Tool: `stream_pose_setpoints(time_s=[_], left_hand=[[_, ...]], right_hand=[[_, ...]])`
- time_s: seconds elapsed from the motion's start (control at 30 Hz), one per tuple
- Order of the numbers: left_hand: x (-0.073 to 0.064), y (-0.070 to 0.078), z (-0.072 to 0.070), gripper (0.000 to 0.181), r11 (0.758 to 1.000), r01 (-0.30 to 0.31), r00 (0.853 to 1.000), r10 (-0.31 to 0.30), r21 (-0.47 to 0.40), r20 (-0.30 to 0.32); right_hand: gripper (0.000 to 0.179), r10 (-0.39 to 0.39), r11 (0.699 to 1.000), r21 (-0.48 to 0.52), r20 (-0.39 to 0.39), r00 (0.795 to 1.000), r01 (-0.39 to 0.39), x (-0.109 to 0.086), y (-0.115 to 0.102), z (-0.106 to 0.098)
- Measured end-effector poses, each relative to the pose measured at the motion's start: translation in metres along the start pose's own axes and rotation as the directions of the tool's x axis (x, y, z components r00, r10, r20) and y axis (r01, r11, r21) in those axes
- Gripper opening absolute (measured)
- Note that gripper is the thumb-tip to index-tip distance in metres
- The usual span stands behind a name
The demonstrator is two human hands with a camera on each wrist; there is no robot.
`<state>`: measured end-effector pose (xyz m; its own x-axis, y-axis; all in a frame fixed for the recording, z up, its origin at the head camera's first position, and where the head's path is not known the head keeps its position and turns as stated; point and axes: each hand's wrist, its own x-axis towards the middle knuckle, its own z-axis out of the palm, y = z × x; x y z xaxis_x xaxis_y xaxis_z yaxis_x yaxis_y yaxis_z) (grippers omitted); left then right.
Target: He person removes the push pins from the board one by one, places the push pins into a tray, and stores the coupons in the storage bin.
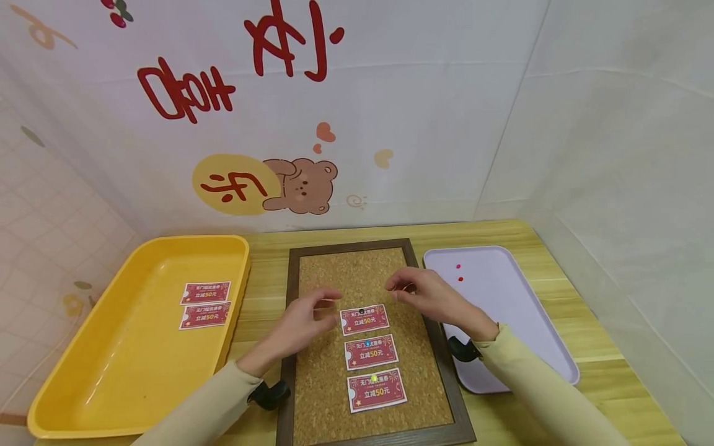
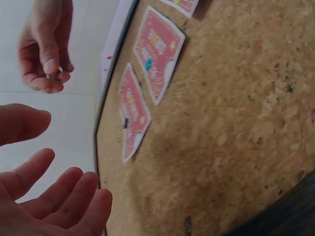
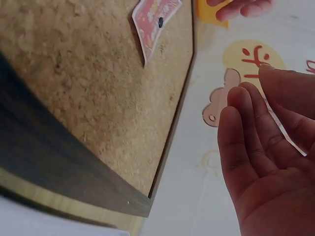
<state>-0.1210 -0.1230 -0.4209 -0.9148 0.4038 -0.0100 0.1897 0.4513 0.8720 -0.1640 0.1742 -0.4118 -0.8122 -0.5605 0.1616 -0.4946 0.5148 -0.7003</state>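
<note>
Over the cork board [image 1: 323,396] both hands are raised. My left hand [image 1: 304,322], beside the top coupon, has its thumb apart from relaxed fingers in the left wrist view and holds nothing. To the upper right of that coupon is my right hand [image 1: 426,297]; its fingers [image 3: 234,142] are loosely bent, and no held object shows. Three red coupons lie in a column on the board: the top coupon [image 1: 357,324] bears a black pin [image 1: 361,311], the middle coupon [image 1: 385,356] a blue pin [image 1: 367,343], the bottom coupon [image 1: 390,395] a yellow pin [image 1: 374,378].
To the left stands a yellow tray [image 1: 139,347] with two more coupons [image 1: 205,303] near its right side. A pale purple tray [image 1: 519,328] is on the right, with a pink pin [image 1: 458,266] and a red pin [image 1: 460,279]. Behind the table hangs a printed wall cloth [image 1: 418,155].
</note>
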Motion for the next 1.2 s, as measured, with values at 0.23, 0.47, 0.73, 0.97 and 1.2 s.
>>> stream_pose_setpoints(time_s=[0.23, 0.47, 0.73, 0.97, 1.2], left_hand=[[0.008, -0.007, 0.008, 0.037, 0.994, -0.024, 1.0, 0.024, 0.111, -0.001], [0.017, -0.012, 0.009, 0.037, 0.978, -0.068, 0.998, 0.063, 0.195, 0.029], [0.027, -0.011, 0.011, 0.034, 0.964, -0.037, 0.997, 0.018, 0.263, 0.074], [0.036, -0.014, 0.012, 0.027, 0.955, -0.042, 0.995, 0.014, 0.294, 0.097], [0.043, -0.018, 0.012, 0.01, 0.953, -0.057, 0.992, 0.02, 0.298, 0.127]], right_hand=[[0.01, -0.038, 0.999, -0.014, 0.059, 0.998, 0.039, 0.011, 0.0, 0.011], [0.013, -0.025, 0.997, -0.067, 0.136, 0.99, 0.035, 0.021, 0.0, 0.018], [0.012, -0.057, 0.992, -0.096, 0.207, 0.977, 0.079, 0.033, 0.007, 0.027], [0.009, -0.029, 0.987, -0.148, 0.245, 0.969, 0.067, 0.042, 0.009, 0.037], [0.008, -0.005, 0.985, -0.164, 0.271, 0.963, 0.052, 0.047, 0.01, 0.044]])
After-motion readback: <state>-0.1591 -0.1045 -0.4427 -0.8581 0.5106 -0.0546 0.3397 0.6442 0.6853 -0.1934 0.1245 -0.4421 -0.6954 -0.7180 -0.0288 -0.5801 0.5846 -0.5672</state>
